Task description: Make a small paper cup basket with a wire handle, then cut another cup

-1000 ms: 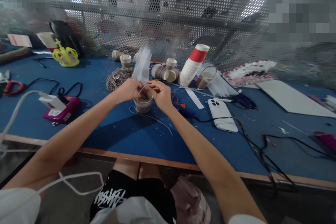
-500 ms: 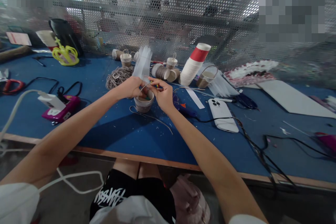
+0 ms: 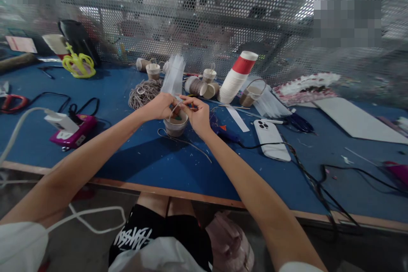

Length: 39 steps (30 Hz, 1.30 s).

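Observation:
A small paper cup (image 3: pixel 175 128), its outside wrapped in grey-brown cord, stands upright on the table between my hands. A thin cord handle (image 3: pixel 170 112) arches over its mouth. My left hand (image 3: pixel 163 106) is closed, its fingertips pinched at the handle just above the rim and partly hidden behind it. From the other side, my right hand (image 3: pixel 198 114) pinches near the top of the same handle with thumb and fingers. Something small and green shows inside the cup. A loose length of cord (image 3: pixel 194 145) lies around the cup's base and trails right.
Behind my hands lie a cord bundle (image 3: pixel 143 94), clear glue sticks (image 3: pixel 174 74) and cord spools (image 3: pixel 194 86). A leaning stack of paper cups (image 3: pixel 234 80) stands right of them. Nearer are a white phone (image 3: pixel 272 140), a blue glue gun (image 3: pixel 228 134) with its cable, and a purple power strip (image 3: pixel 75 134).
My hands stay together at the cup's handle, with only slight finger movement. The whole view has shifted a little; nothing else has visibly moved.

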{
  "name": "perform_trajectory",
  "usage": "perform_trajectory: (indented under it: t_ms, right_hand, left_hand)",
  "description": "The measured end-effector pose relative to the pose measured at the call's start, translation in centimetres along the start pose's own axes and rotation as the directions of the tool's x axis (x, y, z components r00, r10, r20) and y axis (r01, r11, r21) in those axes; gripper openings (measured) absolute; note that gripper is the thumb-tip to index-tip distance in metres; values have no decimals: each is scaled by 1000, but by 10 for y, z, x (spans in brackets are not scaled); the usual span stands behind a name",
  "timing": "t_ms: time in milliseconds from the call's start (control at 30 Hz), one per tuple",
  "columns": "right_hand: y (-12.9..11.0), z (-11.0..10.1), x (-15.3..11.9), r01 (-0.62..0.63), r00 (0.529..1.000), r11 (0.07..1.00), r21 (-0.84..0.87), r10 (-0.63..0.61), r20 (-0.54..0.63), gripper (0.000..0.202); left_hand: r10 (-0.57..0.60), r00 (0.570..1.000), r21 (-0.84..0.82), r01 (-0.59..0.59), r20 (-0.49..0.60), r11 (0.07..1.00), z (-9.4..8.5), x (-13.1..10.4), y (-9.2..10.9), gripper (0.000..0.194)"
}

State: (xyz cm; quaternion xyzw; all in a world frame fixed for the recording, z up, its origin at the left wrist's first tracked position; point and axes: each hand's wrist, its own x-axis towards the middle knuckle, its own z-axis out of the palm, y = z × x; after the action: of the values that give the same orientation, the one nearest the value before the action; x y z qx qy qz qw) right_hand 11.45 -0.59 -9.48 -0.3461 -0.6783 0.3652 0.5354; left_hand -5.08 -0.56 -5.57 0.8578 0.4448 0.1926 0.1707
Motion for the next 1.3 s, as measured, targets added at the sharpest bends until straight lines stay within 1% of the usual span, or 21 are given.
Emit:
perform_trajectory:
  t_ms: [167,433,533,633,700,733,833,900,1000,1067,1133,1200,1300]
  right_hand:
    - [1,0,1,20,1000,999,34,-20,1,25]
    - [2,0,3,11,1000,999,46,-11,11,17]
    - [3,0,3,24,1000,999,43,-24,16,18]
    - [2,-3,3,29,999,999,20,-29,25,21]
    - [1,-5,3,39,999,999,9,-39,32,24]
    - [1,-6,3,47,998,999,10,-47,35,25]
    - [1,-7,4,69,996,997,24,-70,58,30]
    - [1,-7,5,86,992,996,17,-88,87,33]
    - [-1,-8,8,128,984,991,-29,-123,133,36]
    - [-5,-9,10,165,975,983,-74,-152,164,37]
    - [-8,-10,11,207,963,973,-100,-184,196,38]
    - [-10,-11,12,227,955,968,-107,-199,221,38]
    - [-8,-11,13,210,962,970,-120,-183,202,38]
  left_hand:
    - [0,1000,43,1,-16,999,1,1,1,13]
    - [5,1000,109,-3,-17,994,5,5,-3,13]
    - [16,999,105,-12,-29,994,2,2,0,12]
    - [-1,999,-3,1,-32,1000,-9,-7,3,14]
    - [-60,998,-101,60,3,993,-18,-15,2,23]
    - [-86,996,-154,86,8,984,-23,-19,0,29]
    - [-135,989,-362,106,-55,926,-32,-31,-14,42]
    - [-116,993,-447,94,-21,889,-31,-36,-25,46]
    - [-48,990,-549,112,131,828,-22,-37,-35,45]
    - [-5,978,-597,131,208,791,-15,-35,-36,43]
    - [27,973,-623,126,231,772,-10,-32,-34,42]
    - [51,972,-632,110,231,767,-8,-31,-29,42]
    - [72,969,-621,93,236,779,-9,-32,-21,45]
